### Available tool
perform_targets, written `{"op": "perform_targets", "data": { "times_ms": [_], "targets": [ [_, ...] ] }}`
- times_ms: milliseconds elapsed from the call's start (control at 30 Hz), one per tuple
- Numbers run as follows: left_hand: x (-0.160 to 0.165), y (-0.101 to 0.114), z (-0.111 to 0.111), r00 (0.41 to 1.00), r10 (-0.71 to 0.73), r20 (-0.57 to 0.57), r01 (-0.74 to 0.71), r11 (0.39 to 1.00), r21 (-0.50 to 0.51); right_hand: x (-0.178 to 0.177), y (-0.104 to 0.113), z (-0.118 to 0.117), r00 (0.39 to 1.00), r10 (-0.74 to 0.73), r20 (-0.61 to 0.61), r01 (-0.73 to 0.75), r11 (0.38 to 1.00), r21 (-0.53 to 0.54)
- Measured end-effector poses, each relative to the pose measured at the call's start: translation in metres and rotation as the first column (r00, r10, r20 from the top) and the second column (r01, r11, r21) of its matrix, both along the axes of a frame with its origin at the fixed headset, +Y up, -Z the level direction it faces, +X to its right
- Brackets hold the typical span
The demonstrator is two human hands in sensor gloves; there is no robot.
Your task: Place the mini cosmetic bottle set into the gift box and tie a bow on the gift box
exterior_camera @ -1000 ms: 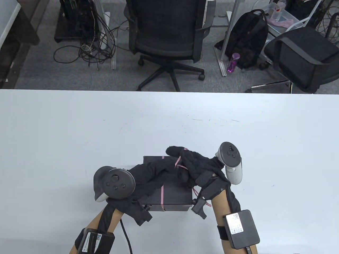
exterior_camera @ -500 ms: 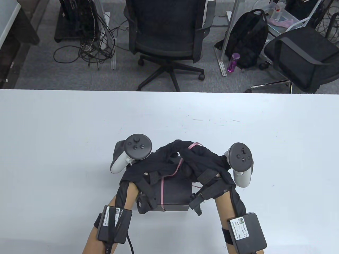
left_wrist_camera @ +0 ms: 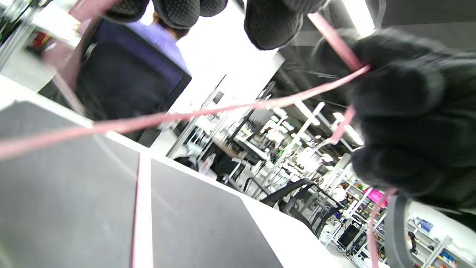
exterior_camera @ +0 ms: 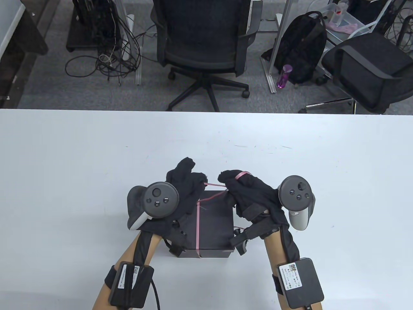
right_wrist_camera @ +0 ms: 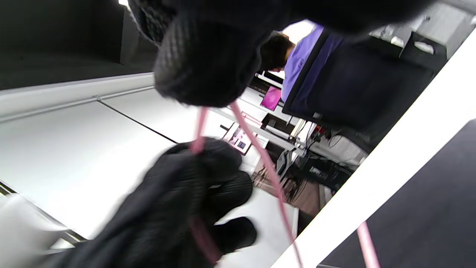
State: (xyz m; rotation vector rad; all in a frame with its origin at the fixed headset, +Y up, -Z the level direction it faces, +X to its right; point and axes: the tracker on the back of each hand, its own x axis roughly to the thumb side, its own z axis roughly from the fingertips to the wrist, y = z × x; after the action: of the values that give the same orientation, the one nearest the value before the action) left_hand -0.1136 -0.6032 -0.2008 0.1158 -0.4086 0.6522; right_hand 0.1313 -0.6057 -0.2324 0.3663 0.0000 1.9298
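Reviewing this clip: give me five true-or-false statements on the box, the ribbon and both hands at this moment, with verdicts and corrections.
1. The gift box is closed, with its lid on. True.
2. The pink ribbon runs across the box top and down its near side. True.
3. The left hand lies flat on the table, away from the ribbon. False: it is raised at the box's far left corner and pinches a ribbon strand.
4. The right hand holds ribbon, with a loop over its fingers. True.
5. A finished bow sits on the box. False: no bow shows yet; a strand stretches between the two hands.
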Motion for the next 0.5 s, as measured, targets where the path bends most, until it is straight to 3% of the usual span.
{"op": "perform_targets", "data": {
  "times_ms": [200,333,400,500],
  "targets": [
    [0.009,0.017,0.028,0.990,-0.106,0.096,0.096,0.991,0.096,-0.002,0.003,0.000,0.999,0.034,-0.001,-0.034,0.999,0.037],
    [0.011,0.011,0.029,0.955,-0.240,0.176,0.235,0.971,0.047,-0.001,0.004,0.001,0.999,0.001,-0.037,0.001,0.999,0.037],
    [0.005,0.008,0.022,0.970,-0.167,0.174,0.165,0.986,0.027,0.000,0.005,0.002,0.999,0.008,-0.048,-0.006,0.999,0.050],
    [-0.006,-0.004,0.004,0.974,0.180,0.140,-0.174,0.983,-0.053,0.000,0.007,0.004,0.996,0.018,-0.085,-0.012,0.997,0.070]
  ]
}}
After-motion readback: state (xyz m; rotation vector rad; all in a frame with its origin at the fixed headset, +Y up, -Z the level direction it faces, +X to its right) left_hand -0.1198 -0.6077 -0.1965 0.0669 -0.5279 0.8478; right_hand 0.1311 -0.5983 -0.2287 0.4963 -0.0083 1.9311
